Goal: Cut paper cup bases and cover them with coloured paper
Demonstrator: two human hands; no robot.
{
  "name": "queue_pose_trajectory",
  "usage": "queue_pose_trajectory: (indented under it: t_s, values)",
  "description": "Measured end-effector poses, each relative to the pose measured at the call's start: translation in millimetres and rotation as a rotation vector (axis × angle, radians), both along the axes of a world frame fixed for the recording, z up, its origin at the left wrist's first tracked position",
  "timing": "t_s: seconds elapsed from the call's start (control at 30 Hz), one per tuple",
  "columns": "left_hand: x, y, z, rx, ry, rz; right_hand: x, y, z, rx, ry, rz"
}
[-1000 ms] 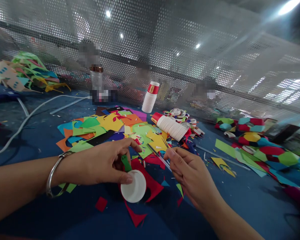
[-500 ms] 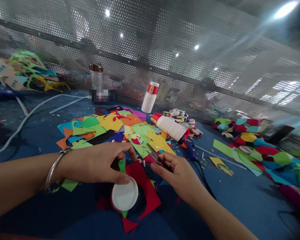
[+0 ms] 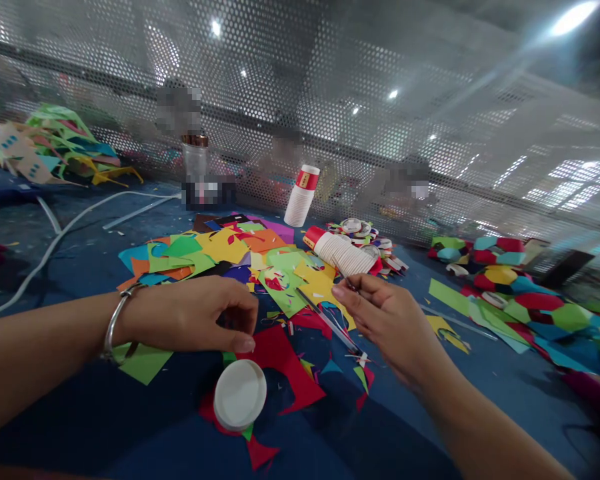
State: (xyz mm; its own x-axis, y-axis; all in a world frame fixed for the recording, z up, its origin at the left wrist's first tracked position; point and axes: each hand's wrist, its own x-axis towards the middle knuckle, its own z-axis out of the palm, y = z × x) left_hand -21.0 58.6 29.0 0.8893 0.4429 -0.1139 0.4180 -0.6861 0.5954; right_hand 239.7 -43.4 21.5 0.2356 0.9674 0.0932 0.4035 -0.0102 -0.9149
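Observation:
Just above and left of a white paper cup [image 3: 241,395], my left hand [image 3: 195,313] hovers with bent fingers, thumb and forefinger apart, holding nothing. The cup's pale round face is turned up, and red and green paper sticks out from under it. Beside it lies a red paper sheet [image 3: 285,367] with a curved piece cut away. My right hand [image 3: 387,317] is closed on scissors [image 3: 347,279], whose thin blades point up and left in front of a lying stack of cups [image 3: 340,252]. A thin clear rod [image 3: 330,323], perhaps a pen, rests left of this hand.
Coloured paper scraps [image 3: 220,247] cover the table's middle. A tilted-looking cup stack [image 3: 300,197] stands behind them. Decorated paper pieces [image 3: 535,307] are heaped at right, more paper shapes [image 3: 70,143] at far left. A white cable [image 3: 65,230] crosses the left side. A perforated screen [image 3: 260,100] rises behind.
My left hand has let go of the cup and moved slightly up and left. My right hand has moved right and up with the scissors, uncovering the clear rod.

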Motion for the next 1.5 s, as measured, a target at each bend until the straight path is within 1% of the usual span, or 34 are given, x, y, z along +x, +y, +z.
queue_pose_trajectory:
  t_s: [0.1, 0.2, 0.27, 0.4, 0.57, 0.63, 0.73, 0.8, 0.87, 0.97, 1.07, 1.13, 1.2, 1.27, 1.37, 1.43, 1.5]
  values:
    - [8.7, -0.7, -9.1, 0.035, -0.131, 0.011, 4.8, 2.8, -10.5, 0.046, -0.048, -0.037]
    - [19.1, -2.0, -17.7, 0.069, -0.152, -0.063, 10.7, 4.2, -22.6, 0.059, -0.111, -0.050]
    - [25.2, -1.9, -20.3, 0.071, -0.141, -0.097, 13.1, 4.2, -25.6, 0.062, -0.112, -0.040]
    - [33.8, 0.0, -16.2, 0.055, -0.079, -0.123, 14.2, 3.0, -23.3, 0.083, -0.123, -0.029]
    - [44.0, -0.4, -5.9, 0.083, -0.012, -0.169, 15.0, 2.2, -24.0, 0.108, -0.134, -0.032]
    - [50.3, 0.9, -3.4, 0.092, -0.030, -0.134, 15.3, 2.3, -25.0, 0.112, -0.127, -0.036]
    - [61.0, 10.1, -2.7, 0.130, -0.152, 0.019, 15.7, 2.4, -24.9, 0.123, -0.107, -0.052]
    - [67.8, 21.9, -3.3, 0.152, -0.263, 0.112, 16.2, 2.1, -23.8, 0.135, -0.093, -0.068]
    - [73.9, 37.2, -4.3, 0.156, -0.345, 0.178, 17.0, 1.4, -22.8, 0.151, -0.081, -0.080]
    - [82.3, 62.8, -7.9, 0.103, -0.417, 0.247, 18.5, 0.0, -22.6, 0.174, -0.067, -0.090]
    - [89.6, 86.4, -16.1, 0.038, -0.450, 0.329, 19.4, -0.7, -23.6, 0.185, -0.054, -0.089]
    - [92.5, 98.0, -23.1, -0.003, -0.436, 0.364, 19.3, -0.4, -24.1, 0.187, -0.047, -0.086]
    - [93.0, 104.9, -29.2, -0.034, -0.400, 0.370, 18.9, 0.5, -24.4, 0.187, -0.042, -0.084]
    - [91.4, 107.4, -33.0, -0.034, -0.363, 0.355, 18.4, 1.5, -24.6, 0.186, -0.039, -0.081]
    - [88.2, 106.0, -33.6, 0.047, -0.346, 0.309, 18.3, 2.3, -24.7, 0.184, -0.036, -0.078]
    - [87.2, 103.7, -30.8, 0.153, -0.383, 0.300, 18.6, 2.5, -24.9, 0.188, -0.034, -0.081]
    - [86.9, 100.4, -24.7, 0.280, -0.454, 0.331, 18.7, 2.7, -25.2, 0.199, -0.029, -0.088]
